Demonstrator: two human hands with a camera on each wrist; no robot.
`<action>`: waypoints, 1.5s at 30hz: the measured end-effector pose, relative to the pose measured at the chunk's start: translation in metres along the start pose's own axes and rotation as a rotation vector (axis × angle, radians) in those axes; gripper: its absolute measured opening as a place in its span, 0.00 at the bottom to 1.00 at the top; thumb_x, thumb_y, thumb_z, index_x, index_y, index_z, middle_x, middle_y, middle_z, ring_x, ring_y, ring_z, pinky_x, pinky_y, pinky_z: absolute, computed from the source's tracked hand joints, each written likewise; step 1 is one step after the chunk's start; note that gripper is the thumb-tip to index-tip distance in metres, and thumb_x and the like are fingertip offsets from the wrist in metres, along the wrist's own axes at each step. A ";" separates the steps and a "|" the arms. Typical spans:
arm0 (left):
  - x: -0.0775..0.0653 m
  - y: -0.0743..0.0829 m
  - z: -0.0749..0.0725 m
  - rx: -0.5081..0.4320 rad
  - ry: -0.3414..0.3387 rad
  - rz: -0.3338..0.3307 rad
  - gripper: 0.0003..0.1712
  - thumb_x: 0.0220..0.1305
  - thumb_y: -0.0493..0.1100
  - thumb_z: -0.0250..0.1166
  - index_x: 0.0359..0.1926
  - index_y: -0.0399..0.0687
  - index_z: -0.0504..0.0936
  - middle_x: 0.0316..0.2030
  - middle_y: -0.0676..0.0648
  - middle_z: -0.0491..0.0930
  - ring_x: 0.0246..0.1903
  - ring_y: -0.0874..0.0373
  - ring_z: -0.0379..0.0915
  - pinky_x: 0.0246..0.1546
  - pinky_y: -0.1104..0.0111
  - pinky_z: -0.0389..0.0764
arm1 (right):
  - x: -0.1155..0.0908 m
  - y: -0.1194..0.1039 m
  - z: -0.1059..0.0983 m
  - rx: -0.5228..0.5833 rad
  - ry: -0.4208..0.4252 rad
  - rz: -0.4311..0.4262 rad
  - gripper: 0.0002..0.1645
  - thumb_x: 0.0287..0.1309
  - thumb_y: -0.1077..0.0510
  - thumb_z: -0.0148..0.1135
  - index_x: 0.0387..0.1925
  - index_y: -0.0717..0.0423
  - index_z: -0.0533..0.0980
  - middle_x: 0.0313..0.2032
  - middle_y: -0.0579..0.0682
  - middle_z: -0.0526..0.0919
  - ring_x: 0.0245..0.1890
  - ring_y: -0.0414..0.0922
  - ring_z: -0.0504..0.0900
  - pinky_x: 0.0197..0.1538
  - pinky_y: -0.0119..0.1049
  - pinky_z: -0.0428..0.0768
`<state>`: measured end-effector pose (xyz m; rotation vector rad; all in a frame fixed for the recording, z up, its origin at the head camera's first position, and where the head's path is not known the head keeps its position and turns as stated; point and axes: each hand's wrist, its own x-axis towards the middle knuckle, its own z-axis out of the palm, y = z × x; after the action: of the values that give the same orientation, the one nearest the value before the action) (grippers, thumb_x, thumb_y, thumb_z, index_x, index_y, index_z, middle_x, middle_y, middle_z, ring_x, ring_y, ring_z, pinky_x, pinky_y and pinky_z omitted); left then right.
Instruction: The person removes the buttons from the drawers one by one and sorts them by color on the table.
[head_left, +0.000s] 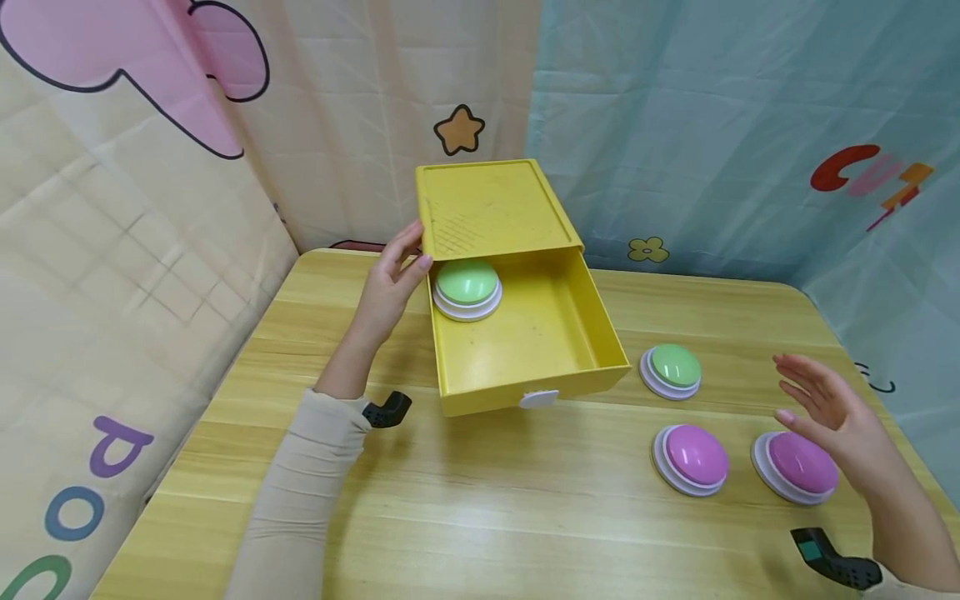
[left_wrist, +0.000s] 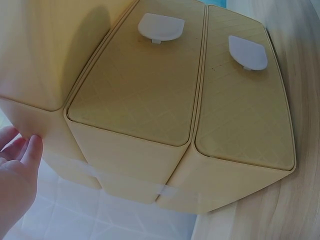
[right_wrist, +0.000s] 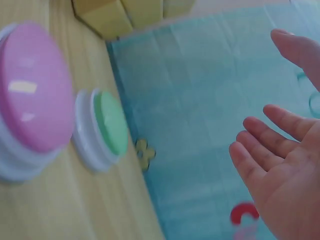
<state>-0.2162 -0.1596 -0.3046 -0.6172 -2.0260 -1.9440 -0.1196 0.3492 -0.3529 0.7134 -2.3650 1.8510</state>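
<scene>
My left hand [head_left: 388, 287] rests its fingertips and thumb against the left side of the yellow drawer cabinet [head_left: 491, 204]. The top drawer [head_left: 540, 333] is pulled out, with a green push button [head_left: 468, 283] on a white base in its back left corner. In the left wrist view, the left hand [left_wrist: 20, 167] touches the cabinet's side, and two closed lower drawers [left_wrist: 145, 75] show. My right hand [head_left: 843, 417] hovers with loosely extended fingers above and beside a pink button [head_left: 804, 460]. Nothing is in the right palm [right_wrist: 292, 175].
A second green button [head_left: 675, 367] stands right of the drawer on the wooden table [head_left: 480, 500]. Another pink button [head_left: 696, 457] sits in front of it. Printed curtains [head_left: 675, 125] hang behind the table and along its sides.
</scene>
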 end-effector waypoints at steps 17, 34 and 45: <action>0.005 -0.013 -0.004 -0.002 0.009 0.019 0.27 0.65 0.35 0.52 0.63 0.35 0.60 0.64 0.46 0.55 0.56 0.53 0.58 0.56 0.65 0.64 | 0.109 -0.082 0.077 -0.096 -0.372 -0.288 0.44 0.40 0.81 0.60 0.61 0.73 0.55 0.59 0.64 0.61 0.59 0.47 0.61 0.59 0.28 0.60; 0.005 -0.012 -0.005 0.002 0.008 0.007 0.26 0.65 0.34 0.52 0.63 0.34 0.59 0.65 0.45 0.53 0.57 0.54 0.57 0.57 0.64 0.63 | 0.206 -0.139 0.157 -0.415 -0.635 -0.067 0.44 0.47 0.51 0.68 0.62 0.62 0.59 0.59 0.54 0.65 0.59 0.46 0.63 0.61 0.39 0.60; 0.000 -0.001 0.000 0.006 0.012 0.000 0.26 0.64 0.30 0.50 0.62 0.28 0.57 0.64 0.39 0.52 0.56 0.53 0.58 0.56 0.64 0.64 | 0.234 -0.138 0.183 -0.414 -0.705 -0.012 0.41 0.47 0.50 0.68 0.59 0.66 0.63 0.57 0.58 0.69 0.57 0.50 0.66 0.60 0.39 0.62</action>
<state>-0.2170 -0.1595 -0.3052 -0.6019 -2.0241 -1.9365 -0.2318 0.0799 -0.2045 1.4921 -2.9783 1.1338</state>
